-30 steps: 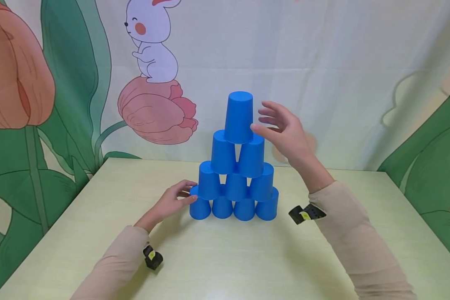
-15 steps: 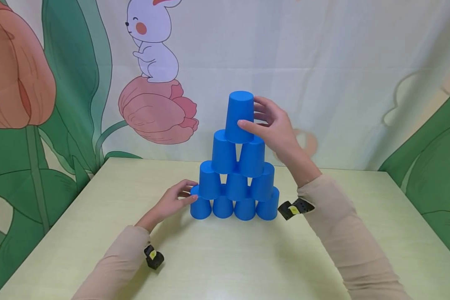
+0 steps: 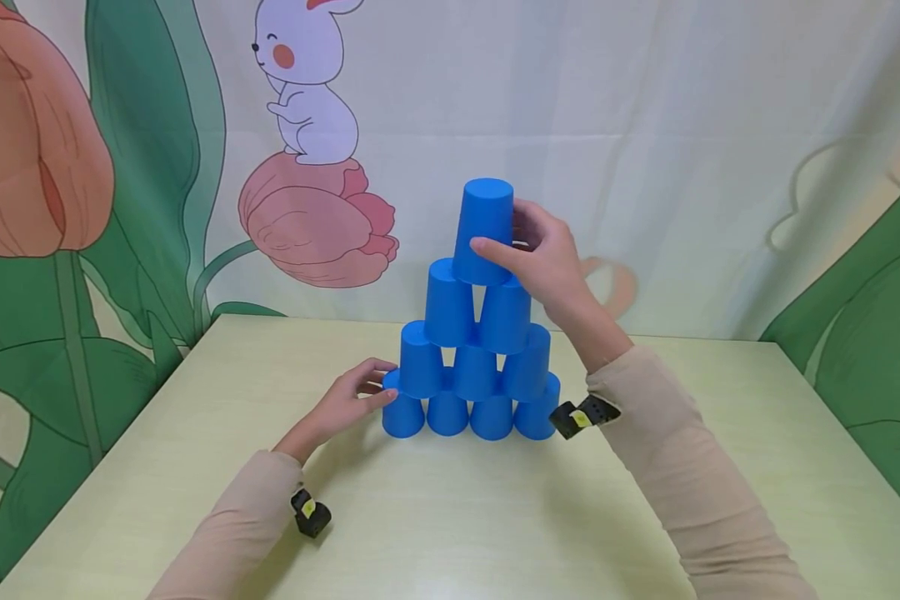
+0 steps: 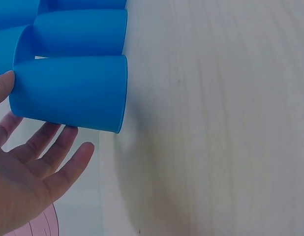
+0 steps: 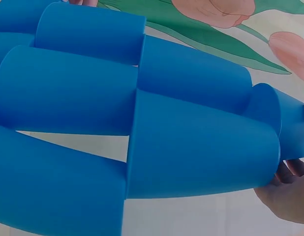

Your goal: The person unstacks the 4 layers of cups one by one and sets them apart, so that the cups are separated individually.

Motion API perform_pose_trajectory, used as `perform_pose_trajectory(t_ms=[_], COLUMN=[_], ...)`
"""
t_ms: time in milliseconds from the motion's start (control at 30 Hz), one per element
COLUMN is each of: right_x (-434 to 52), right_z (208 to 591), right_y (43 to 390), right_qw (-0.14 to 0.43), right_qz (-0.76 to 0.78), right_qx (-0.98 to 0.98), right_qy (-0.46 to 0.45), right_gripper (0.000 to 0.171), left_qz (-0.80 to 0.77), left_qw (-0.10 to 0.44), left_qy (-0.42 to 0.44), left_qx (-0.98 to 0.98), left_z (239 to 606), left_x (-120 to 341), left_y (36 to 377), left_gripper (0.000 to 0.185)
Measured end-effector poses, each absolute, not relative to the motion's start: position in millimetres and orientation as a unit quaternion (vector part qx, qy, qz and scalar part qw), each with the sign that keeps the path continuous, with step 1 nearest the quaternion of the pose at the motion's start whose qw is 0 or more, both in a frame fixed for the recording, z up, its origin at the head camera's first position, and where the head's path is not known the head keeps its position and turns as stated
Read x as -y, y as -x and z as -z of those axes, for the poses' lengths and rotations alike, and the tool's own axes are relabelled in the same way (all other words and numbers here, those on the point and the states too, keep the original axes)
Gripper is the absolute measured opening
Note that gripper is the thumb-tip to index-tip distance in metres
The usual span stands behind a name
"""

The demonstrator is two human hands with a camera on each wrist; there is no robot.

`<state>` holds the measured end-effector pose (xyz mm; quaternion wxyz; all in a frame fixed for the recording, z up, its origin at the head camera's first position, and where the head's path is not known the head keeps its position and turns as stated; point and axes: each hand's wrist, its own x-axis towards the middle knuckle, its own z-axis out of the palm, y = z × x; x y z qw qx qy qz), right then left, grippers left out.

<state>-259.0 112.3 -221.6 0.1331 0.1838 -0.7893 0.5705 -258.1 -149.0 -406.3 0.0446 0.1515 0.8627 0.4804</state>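
Blue cups stand upside down in a four-tier pyramid on the table. In the head view my right hand [image 3: 551, 262] grips the top cup [image 3: 486, 221] from the right, thumb across its near side and fingers behind. The right wrist view has that cup [image 5: 293, 125] at its right edge, partly cut off. My left hand [image 3: 352, 400] rests against the bottom-left cup [image 3: 403, 418]. In the left wrist view its extended fingers [image 4: 61, 147] lie along that cup's side [image 4: 68, 91], with the thumb by the narrow end.
Below the top cup, two cups form the third tier, such as the left one [image 3: 448, 304]. The pale wooden table [image 3: 450, 517] stretches around the pyramid. A printed curtain [image 3: 645, 167] with a rabbit and tulips hangs behind.
My right hand came in from the right and took hold of the top cup. The cup has since shifted slightly right and up. My left hand has stayed in place.
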Motion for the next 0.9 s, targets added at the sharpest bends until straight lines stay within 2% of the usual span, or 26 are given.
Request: perform_pose_trajectory(t_ms=[900], right_x=[-150.8], right_z=[223.0], right_y=[220.0], right_qw=[0.191], right_qz=[-0.585], right_qx=[0.765], right_qy=[-0.190], right_gripper=[0.060], left_qz=[-0.486], left_qw=[0.053], left_qy=[-0.138], left_qx=[-0.861], left_z=[406.6], left_x=[147.0], left_y=[257.1], left_gripper=[0.041])
